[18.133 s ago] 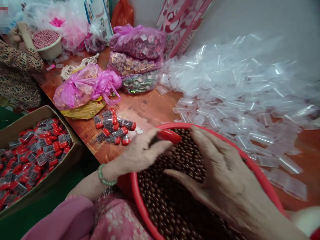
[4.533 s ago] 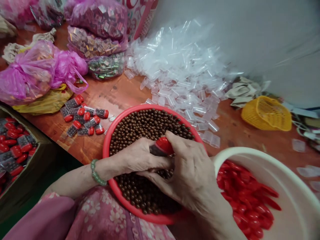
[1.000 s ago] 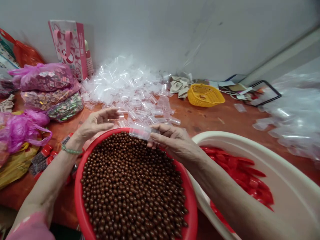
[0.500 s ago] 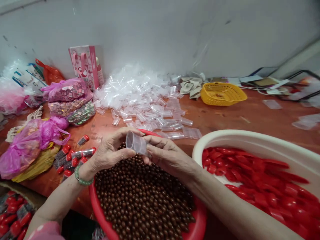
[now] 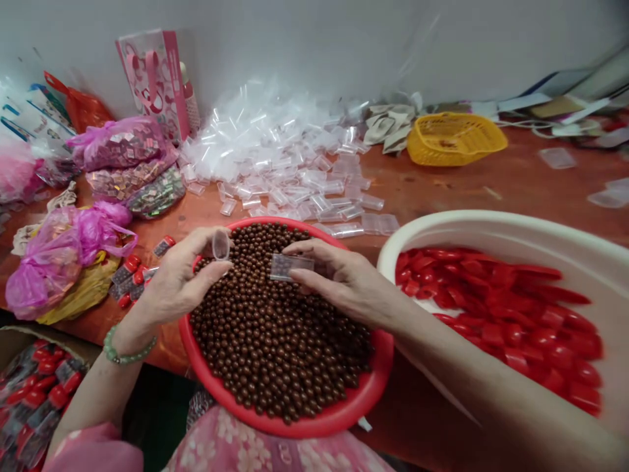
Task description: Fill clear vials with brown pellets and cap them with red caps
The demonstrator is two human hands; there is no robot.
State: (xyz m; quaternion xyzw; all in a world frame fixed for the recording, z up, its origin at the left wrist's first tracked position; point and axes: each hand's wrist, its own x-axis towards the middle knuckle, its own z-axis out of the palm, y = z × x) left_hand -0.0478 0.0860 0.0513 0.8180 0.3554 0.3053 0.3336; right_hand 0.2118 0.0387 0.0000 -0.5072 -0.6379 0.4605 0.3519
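While the left hand (image 5: 181, 278) pinches a small clear plastic cup (image 5: 221, 244) upright between thumb and fingertips, the right hand (image 5: 339, 275) grips a flat clear plastic sleeve (image 5: 292, 267) by one end between thumb and forefinger. Both hover just above a red plastic basin (image 5: 289, 426) heaped with glossy brown balls (image 5: 280, 328). Beside it sits a white tub (image 5: 491, 221) of red caps (image 5: 491, 301). Farther out on the orange tabletop (image 5: 442, 190) lie a heap of clear plastic pieces (image 5: 265, 157), red-capped tubes (image 5: 130, 275) and a yellow basket (image 5: 455, 139). A pink printed carrier bag (image 5: 147, 72) stands against the wall (image 5: 344, 39); any lettering on it is too small to read.
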